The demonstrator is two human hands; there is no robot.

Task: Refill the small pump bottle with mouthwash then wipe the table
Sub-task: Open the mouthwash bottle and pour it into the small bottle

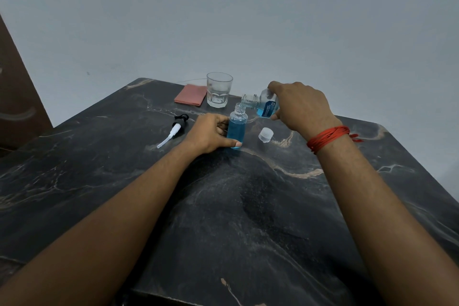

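Note:
The small clear pump bottle [236,126] stands upright on the dark marble table [223,206], its neck uncapped and blue liquid filling most of it. My left hand [211,135] grips its body from the left. My right hand [298,104] holds the mouthwash bottle [260,104] tipped over on its side, its open mouth just above and right of the small bottle's neck. Blue liquid lies in the tipped bottle's lower part. The black and white pump head [175,128] lies on the table to the left. A clear cap [265,134] rests right of the small bottle.
An empty drinking glass [219,89] stands at the table's far edge, with a folded pink cloth [190,94] beside it on the left. A grey wall rises behind the table. The table's edges fall away at left and right.

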